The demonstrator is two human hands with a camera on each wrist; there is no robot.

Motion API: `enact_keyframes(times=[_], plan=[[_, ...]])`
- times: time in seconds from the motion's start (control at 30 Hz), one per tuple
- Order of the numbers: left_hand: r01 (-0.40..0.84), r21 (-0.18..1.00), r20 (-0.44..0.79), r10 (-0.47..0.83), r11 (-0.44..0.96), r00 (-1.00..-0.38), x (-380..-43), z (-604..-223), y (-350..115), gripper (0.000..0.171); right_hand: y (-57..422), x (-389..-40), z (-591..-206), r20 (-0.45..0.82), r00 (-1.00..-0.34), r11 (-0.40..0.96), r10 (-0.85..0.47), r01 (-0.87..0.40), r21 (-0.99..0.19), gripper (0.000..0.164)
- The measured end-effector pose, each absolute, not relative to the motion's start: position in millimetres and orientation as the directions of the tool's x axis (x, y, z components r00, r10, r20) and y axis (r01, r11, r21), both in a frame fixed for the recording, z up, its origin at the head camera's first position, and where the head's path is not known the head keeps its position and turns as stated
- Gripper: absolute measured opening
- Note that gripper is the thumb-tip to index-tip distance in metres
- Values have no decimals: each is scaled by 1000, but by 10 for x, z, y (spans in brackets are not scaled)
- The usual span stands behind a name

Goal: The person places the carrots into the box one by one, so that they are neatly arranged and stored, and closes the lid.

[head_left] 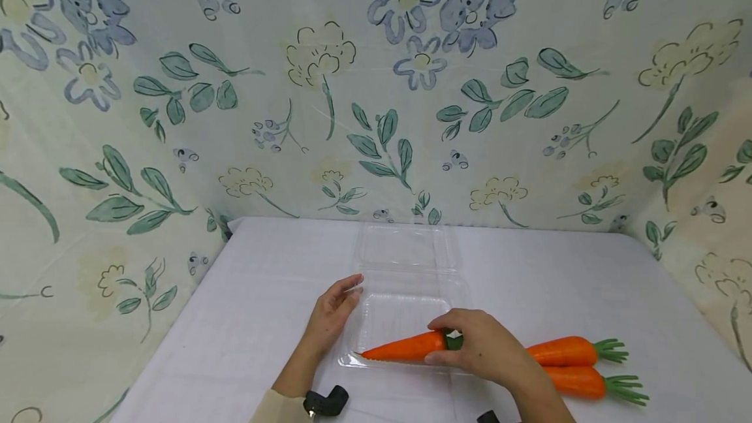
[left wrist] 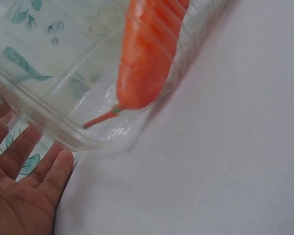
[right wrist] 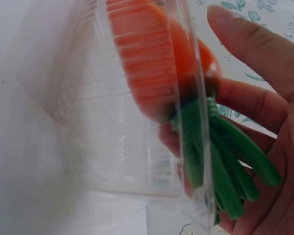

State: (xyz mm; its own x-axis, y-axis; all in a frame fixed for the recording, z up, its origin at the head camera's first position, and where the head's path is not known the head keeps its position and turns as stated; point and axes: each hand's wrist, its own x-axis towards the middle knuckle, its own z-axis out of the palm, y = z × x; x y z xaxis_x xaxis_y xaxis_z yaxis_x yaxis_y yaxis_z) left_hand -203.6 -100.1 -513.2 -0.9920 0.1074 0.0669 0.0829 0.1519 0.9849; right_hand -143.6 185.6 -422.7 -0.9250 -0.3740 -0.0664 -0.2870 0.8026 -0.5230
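Note:
An orange toy carrot [head_left: 405,348] with a green top lies slanted over the near part of a clear plastic clamshell box [head_left: 390,312], its thin tip toward the left. My right hand [head_left: 478,348] holds the carrot around its thick end, thumb on the near side and fingers on the far side. In the right wrist view the green stems [right wrist: 225,156] hang before the palm, and the box wall covers part of the carrot. My left hand [head_left: 331,315] rests at the box's left edge with loosely extended fingers [left wrist: 51,176].
Two more toy carrots [head_left: 566,350] lie side by side on the white cloth [head_left: 264,279] to the right, partly behind my right forearm. The box's lid [head_left: 405,248] lies folded back on the far side. Flower-patterned fabric [head_left: 376,116] hangs behind the table.

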Motion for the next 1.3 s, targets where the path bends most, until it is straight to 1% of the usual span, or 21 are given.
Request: enact_keyframes(times=[0.17,0.27,0.4,0.6,0.7,0.8,1.0,1.17,1.23,1.3], plan=[[88,985,72,110,146,-991,-2039,-5137,-1005,38,1855,-1431,-4224,-99,-921,779,-376,-257,-571,59],[89,986,73,110,143,-991,-2039,-5139,-1005,38,1875,-1417,-4219,-95,-924,772,-369,-248,-585,59],[87,986,71,111,143,-991,-2039,-5141,-1003,39,1951,-1383,-4203,-49,-931,768,-361,-267,-582,56],[89,986,72,116,143,-991,-2035,-5145,-1003,39,2170,-1310,-4163,70,-943,800,-324,-313,-512,48],[85,986,69,115,143,-991,-2036,-5142,-1001,40,2322,-1267,-4143,93,-951,806,-295,-300,-510,46],[83,986,67,112,141,-991,-2036,-5141,-997,39,2481,-1219,-4124,77,-967,816,-242,-245,-523,46],[81,986,66,103,149,-992,-2036,-5138,-992,39,2845,-1137,-4119,-54,-995,886,-84,-50,-461,54],[77,985,62,101,156,-993,-2029,-5127,-992,38,3212,-1087,-4175,-232,-972,886,30,134,-445,68],[77,985,61,101,157,-993,-2024,-5122,-993,38,3350,-1061,-4213,-282,-957,883,64,186,-431,75],[77,985,62,101,158,-993,-2024,-5122,-992,38,3486,-1031,-4255,-295,-953,894,74,194,-404,78]])
